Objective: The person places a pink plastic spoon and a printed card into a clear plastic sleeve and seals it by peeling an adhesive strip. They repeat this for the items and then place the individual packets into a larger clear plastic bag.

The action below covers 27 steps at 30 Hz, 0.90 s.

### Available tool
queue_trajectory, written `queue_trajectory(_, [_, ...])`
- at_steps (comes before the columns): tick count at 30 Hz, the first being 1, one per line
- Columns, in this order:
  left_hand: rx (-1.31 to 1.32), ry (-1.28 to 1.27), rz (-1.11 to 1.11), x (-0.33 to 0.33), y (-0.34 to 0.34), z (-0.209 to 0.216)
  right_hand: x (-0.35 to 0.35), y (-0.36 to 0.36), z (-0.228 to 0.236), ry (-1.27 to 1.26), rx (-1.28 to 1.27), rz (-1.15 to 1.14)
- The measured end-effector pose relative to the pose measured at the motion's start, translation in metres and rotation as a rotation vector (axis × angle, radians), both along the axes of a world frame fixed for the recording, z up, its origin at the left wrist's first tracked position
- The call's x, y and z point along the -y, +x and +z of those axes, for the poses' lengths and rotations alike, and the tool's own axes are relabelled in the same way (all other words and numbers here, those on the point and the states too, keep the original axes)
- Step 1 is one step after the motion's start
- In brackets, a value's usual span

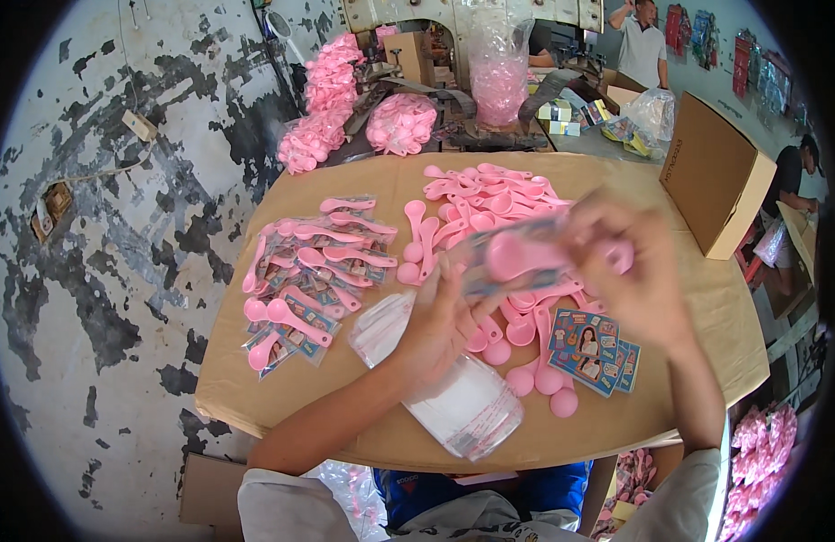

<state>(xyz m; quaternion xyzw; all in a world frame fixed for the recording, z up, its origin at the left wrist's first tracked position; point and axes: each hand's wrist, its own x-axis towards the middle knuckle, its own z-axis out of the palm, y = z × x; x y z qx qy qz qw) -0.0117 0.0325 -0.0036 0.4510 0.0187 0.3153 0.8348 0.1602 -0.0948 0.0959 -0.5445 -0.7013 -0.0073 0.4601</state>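
Observation:
My right hand (pixel 621 262), smeared by motion, grips a pink measuring spoon (pixel 517 256) above the middle of the table. A blue printed card lies behind this spoon, seemingly in a clear plastic bag (pixel 476 257). My left hand (pixel 431 334) has its fingers closed at the bag's left edge. Under my left wrist lies a stack of clear plastic bags (pixel 463 406). Loose pink spoons (pixel 494 199) form a heap beyond and beneath my hands. Blue printed cards (pixel 587 348) are stacked below my right hand.
Bagged spoons with cards (pixel 318 253) are piled on the left of the brown-covered table (pixel 707 343). An open cardboard box (pixel 716 172) stands at the right edge. Large bags of pink spoons (pixel 401 124) sit behind the table. Other people (pixel 642 50) are in the background.

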Motion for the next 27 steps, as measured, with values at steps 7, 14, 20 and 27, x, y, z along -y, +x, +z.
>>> queue_trajectory(7, [-0.242, 0.342, 0.274, -0.016, -0.001, 0.004, -0.012, 0.013, 0.043, -0.149, 0.121, -0.214])
queue_trajectory(14, [-0.408, 0.794, 0.112, 0.029, 0.002, 0.007, -0.024, -0.005, 0.014, -0.309, -0.038, -0.162])
queue_trajectory(20, [-0.333, 0.424, -0.214, 0.023, -0.001, 0.009, -0.018, 0.020, -0.011, 0.030, 0.330, 0.108])
queue_trajectory(27, [-0.340, 0.269, -0.327, 0.022, -0.001, 0.008, -0.012, 0.030, -0.015, -0.294, 0.038, 0.294])
